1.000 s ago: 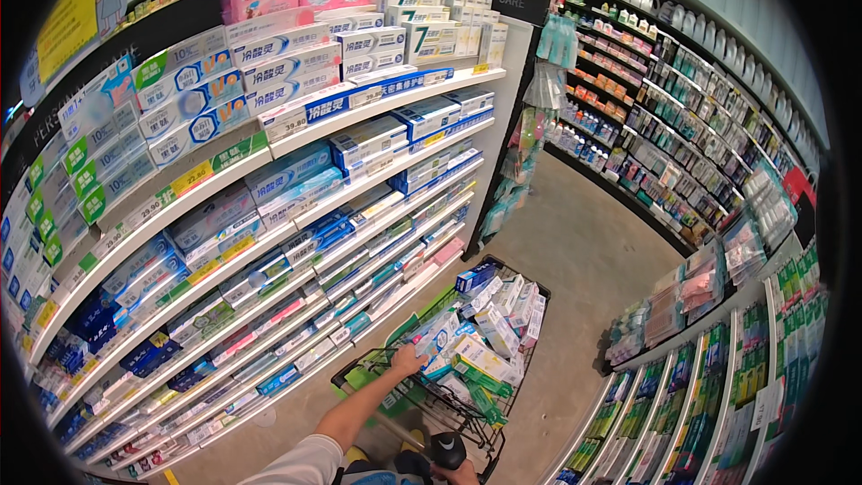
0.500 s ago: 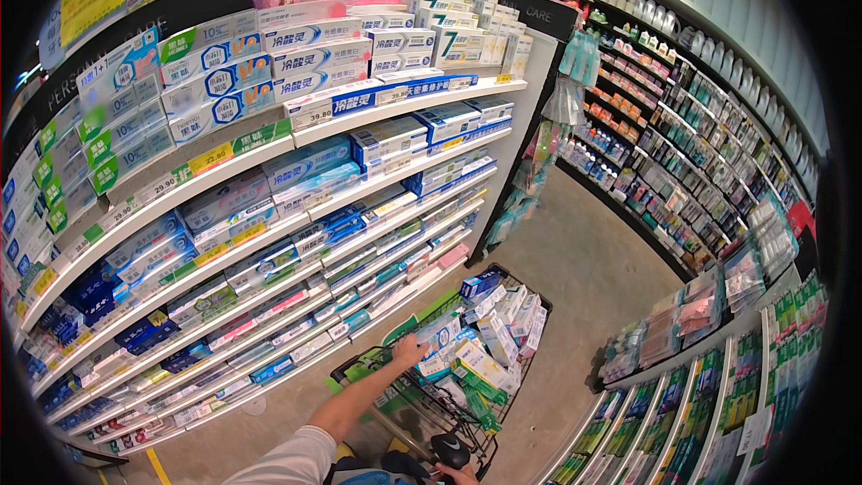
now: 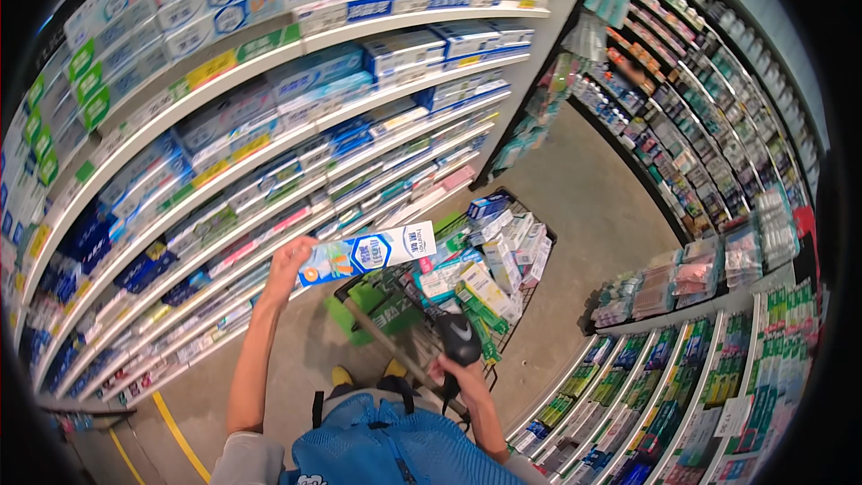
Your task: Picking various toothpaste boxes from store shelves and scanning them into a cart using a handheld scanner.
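My left hand (image 3: 292, 262) is closed on one end of a long toothpaste box (image 3: 370, 251), white and blue with an orange patch. The box is held out flat over the near left side of a wire shopping cart (image 3: 530, 305). Inside the cart lies a loose heap of toothpaste boxes (image 3: 505, 262), white, green and blue. Close to the cart's handle bar (image 3: 382, 339), my right hand (image 3: 456, 375) is wrapped round the grip of a black handheld device with a rounded head (image 3: 461, 339). Part of that grip is hidden by the fingers.
Curved white shelves (image 3: 269, 148) packed with toothpaste boxes rise along the left. A low rack of green packets (image 3: 620, 386) stands at the right. Hanging packs (image 3: 700, 269) sit above it. Another stocked shelf wall (image 3: 691, 99) runs along the far right, beyond the grey floor (image 3: 602, 198).
My left hand has come out of the cart and moved left, lifting the toothpaste box. The right hand and black device now show more fully. The view has tipped downward.
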Demonstrator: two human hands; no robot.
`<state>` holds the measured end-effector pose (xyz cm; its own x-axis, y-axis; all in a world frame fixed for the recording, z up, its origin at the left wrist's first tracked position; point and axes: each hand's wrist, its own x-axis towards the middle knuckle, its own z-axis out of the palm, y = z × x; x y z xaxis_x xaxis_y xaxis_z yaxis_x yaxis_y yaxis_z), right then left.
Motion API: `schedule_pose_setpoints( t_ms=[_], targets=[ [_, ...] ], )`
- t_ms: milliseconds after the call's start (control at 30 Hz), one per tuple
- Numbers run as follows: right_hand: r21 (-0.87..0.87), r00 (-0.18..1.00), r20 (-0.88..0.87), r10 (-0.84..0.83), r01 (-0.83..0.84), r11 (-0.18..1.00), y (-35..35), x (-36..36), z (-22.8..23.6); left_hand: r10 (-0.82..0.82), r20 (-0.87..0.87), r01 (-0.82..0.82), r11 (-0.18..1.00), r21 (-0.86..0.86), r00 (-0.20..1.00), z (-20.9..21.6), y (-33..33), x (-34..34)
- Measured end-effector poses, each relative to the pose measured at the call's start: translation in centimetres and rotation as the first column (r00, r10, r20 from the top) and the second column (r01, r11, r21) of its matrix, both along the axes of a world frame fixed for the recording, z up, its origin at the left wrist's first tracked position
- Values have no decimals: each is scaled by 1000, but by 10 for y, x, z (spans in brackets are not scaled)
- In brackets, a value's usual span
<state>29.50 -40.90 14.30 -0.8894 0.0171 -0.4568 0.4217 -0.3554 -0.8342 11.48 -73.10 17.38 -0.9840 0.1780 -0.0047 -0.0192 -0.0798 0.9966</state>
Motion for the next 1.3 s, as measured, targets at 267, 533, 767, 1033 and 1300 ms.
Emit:
schedule_pose_setpoints(
  t_ms=[267,533,767,1033,1300],
  targets=[
    [-37,965,-96,-244,242,970,-42,-55,31,98,-21,-96,994,57,995,7,-55,57],
    [-283,976,4,-218,210,936,-64,-65,28,143,-61,-149,983,-107,988,17,-43,112],
    [-486,934,227,-275,354,799,-75,-69,15,-608,-687,-520,467,-715,398,60,15,183],
    [-564,937,150,-316,344,751,-76,-65,19,-541,-633,-220,638,-738,554,60,0,172],
    [-534,958,111,-265,282,797,-82,-67,24,-329,214,306,942,134,920,8,-5,121]
  ],
)
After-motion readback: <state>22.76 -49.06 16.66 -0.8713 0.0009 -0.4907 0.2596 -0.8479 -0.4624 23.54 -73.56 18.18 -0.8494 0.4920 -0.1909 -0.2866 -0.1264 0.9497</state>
